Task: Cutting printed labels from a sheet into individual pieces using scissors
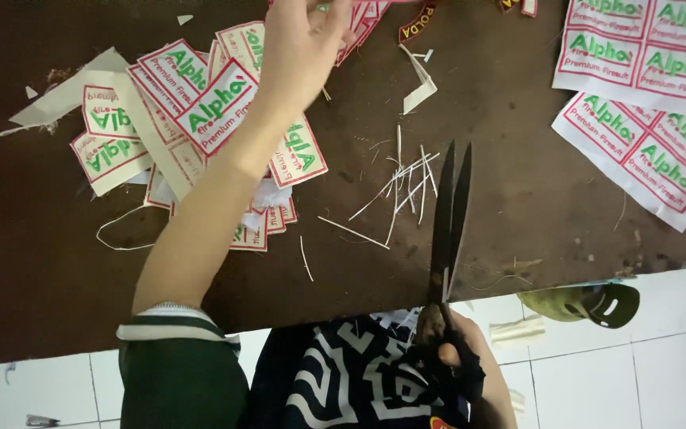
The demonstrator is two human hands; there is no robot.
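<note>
Scissors at the table edge

My right hand point(458, 349) grips shut scissors point(450, 214) over the table point(518, 199) edge; my left hand point(303, 40), open, reaches past the labels point(200, 103).

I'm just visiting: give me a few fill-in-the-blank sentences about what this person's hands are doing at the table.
1. The right hand grips black ____ with long blades pointing away from the person.
2. The blades are nearly ____.
3. The left hand reaches over a pile of cut labels on the ____ table.
4. Uncut label sheets lie on the person's ____ side.

Missing words: scissors; closed; brown; right
</note>
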